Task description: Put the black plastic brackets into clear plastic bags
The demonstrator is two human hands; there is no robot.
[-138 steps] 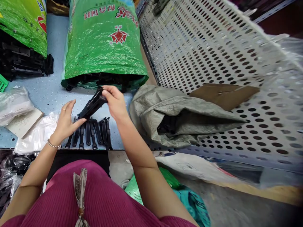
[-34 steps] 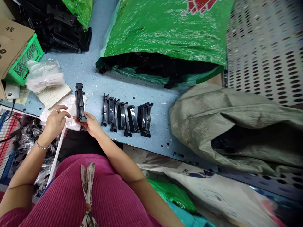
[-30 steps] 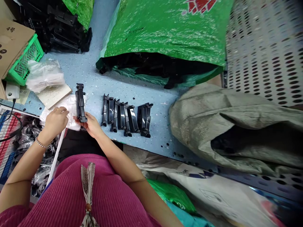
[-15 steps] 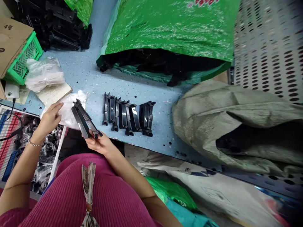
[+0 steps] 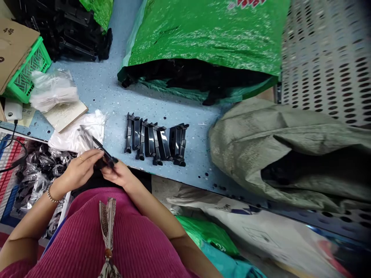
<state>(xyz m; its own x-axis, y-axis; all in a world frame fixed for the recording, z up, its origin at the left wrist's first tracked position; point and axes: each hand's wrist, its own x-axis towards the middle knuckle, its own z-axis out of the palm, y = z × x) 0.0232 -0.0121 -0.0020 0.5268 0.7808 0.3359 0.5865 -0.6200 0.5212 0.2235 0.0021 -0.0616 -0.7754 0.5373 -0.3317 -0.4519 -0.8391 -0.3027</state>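
Observation:
My right hand (image 5: 117, 173) is closed round the lower end of black plastic parts (image 5: 106, 154), close to the table's front edge. Against the left side of these parts, my left hand (image 5: 82, 170) has its fingers together; their tips overlap the parts. The upper end of the parts is smeared by motion. Behind them lies a stack of thin white plastic bags (image 5: 94, 125). To the right, several black plastic parts (image 5: 150, 141) lie side by side in a row on the blue speckled table (image 5: 191, 112).
A green bag (image 5: 208, 34) of black parts lies at the back. The grey-green sack (image 5: 246, 131) is at the right. At left are a green basket (image 5: 31, 71), a bundle of clear bags (image 5: 55, 88) and a crate of wrapped parts (image 5: 37, 173). Black parts (image 5: 75, 34) are heaped behind.
My left hand has moved right from the white bags to the black parts. The held parts have turned and now look narrower and blurred. My right hand has shifted slightly.

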